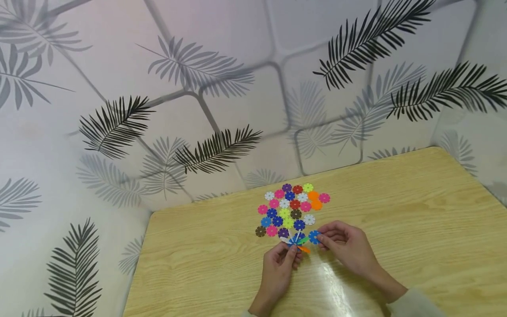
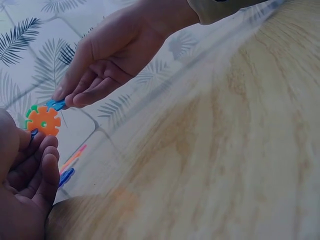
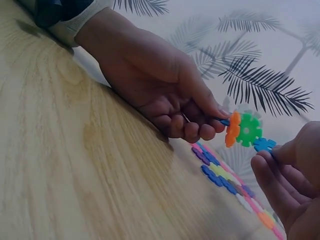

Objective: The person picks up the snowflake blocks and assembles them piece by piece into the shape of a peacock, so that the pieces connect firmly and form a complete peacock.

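Observation:
Above the wooden table, my left hand [image 1: 277,269] pinches a small built cluster of notched plastic discs [image 1: 295,241] by a blue disc, thumb on top. White, green and orange discs stick out around it; the orange disc [image 2: 44,121] and the green disc [image 3: 248,129] show face-on in the wrist views. My right hand [image 1: 352,248] pinches a lighter blue notched disc [image 1: 314,237] between thumb and fingers, just right of the cluster. In the right wrist view that blue disc [image 3: 264,144] is right at the green disc's edge.
Beyond the hands, many loose notched discs [image 1: 295,204] in pink, blue, white, yellow, red, purple, brown and orange lie flat on the wooden table [image 1: 396,211]. A wall with a leaf pattern [image 1: 245,101] rises behind the table's far edge.

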The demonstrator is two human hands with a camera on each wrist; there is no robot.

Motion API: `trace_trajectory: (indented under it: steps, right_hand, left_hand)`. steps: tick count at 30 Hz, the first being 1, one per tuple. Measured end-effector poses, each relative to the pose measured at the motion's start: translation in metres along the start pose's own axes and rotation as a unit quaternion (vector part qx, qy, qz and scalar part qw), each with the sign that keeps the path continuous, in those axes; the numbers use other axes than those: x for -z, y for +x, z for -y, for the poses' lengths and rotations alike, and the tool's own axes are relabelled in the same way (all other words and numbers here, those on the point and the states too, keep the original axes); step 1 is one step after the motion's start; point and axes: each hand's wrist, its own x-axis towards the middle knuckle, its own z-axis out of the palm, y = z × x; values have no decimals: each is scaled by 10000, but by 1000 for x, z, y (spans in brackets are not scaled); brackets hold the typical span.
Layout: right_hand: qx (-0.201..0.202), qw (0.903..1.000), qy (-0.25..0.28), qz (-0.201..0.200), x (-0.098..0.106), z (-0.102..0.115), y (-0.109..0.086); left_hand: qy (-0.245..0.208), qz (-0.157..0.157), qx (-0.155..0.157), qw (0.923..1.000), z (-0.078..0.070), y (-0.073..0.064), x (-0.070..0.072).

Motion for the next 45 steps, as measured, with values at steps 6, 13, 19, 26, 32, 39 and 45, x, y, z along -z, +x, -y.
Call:
trace_trajectory:
  steps: [6,13,19,26,32,39,45]
  right_hand:
    - [84,9997,152,-146,-3,-2,-3]
    - [235,9996,86,-90,-3,-1,-4]
    - [333,9994,64,21,-4,-1,-5]
    - [795,9968,86,65,-5,-3,-3]
    - [1377,9899,-215,243,-4,-2,1]
    - [1735,9838,-374,268,-4,-3,2]
    - [1412,9882,-357,480,1,-3,6]
  left_hand:
    - [-25,-59,71,10000,-1,-1,-1]
    - [8,-162,85,9998,-3,-1,-3]
    - [45,-102,44,9999,-3,-2,-3]
    - [167,70,-11,9998,-1,-3,1]
    - [173,110,-62,9998,2,-4,4]
    - [189,192,-44,9996,2,-4,3]
    - [76,-94,-1,9999,2,-1,1]
